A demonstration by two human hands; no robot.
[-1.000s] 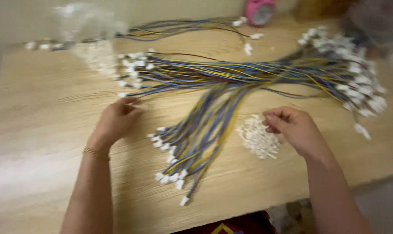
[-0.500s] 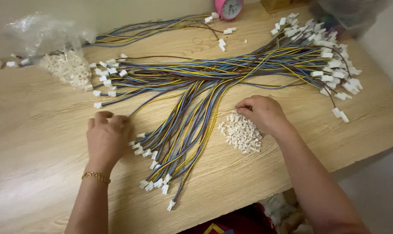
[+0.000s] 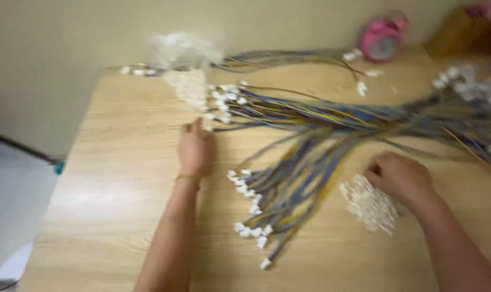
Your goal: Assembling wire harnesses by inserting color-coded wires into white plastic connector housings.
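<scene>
Though blurred, wire bundle (image 3: 310,162) looks blue-yellow, white-tipped.

Both forearms are bare right down to the wrists, no sleeves reaching into view; the left hand (image 3: 196,148) wears a thin gold-coloured chain bracelet (image 3: 187,178) at the wrist; the right hand (image 3: 399,176) carries no band or bracelet that shows; the picture is too blurred to make out rings or nails.
</scene>
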